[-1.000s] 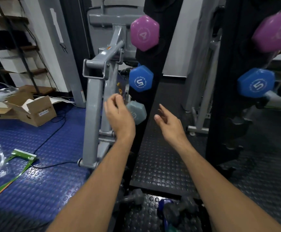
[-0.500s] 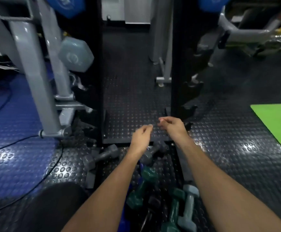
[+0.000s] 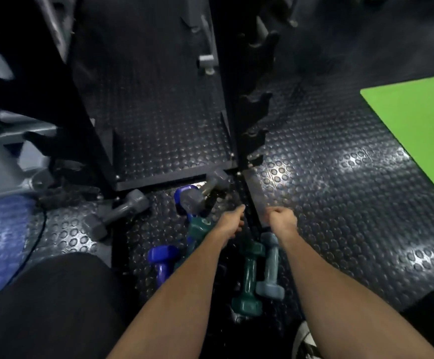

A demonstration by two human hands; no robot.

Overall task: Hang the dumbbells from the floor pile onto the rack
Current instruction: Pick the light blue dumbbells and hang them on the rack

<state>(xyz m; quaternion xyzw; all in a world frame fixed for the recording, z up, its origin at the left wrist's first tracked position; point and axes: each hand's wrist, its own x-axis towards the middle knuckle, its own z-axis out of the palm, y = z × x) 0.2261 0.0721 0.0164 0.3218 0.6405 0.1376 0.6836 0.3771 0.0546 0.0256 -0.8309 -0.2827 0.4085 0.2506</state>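
Scanning from the left, a grey machine frame [image 3: 6, 151] stands on the studded rubber floor [image 3: 340, 203], and a dark grey dumbbell [image 3: 117, 212] lies apart from the rest, its long axis slanting up toward the right. Next comes the floor pile: a blue dumbbell [image 3: 163, 257] at its left edge, a grey-headed dumbbell [image 3: 205, 189] against the foot of the rack [image 3: 236, 104], and a teal dumbbell [image 3: 200, 225] whose handle is covered by the left forearm. The left hand [image 3: 232, 220] hangs above the middle of the pile with fingers loosely extended and holding nothing. Just beside it, the right hand [image 3: 282, 220] is curled into a loose fist, also empty as far as can be seen, though its fingertips face away and cannot be checked. The relation that matters: a dark green dumbbell [image 3: 248, 278] and a pale blue-grey dumbbell [image 3: 270, 268] lie side by side, touching, long axes running toward the person, directly below and behind the right wrist; the right hand is judged nearer to both. Farther right lie a green mat [image 3: 417, 130] and a shoe [image 3: 305, 340] cut off at the lower edge. Motion blur softens the rack's lower cradles; no dumbbell shows on the visible portion.
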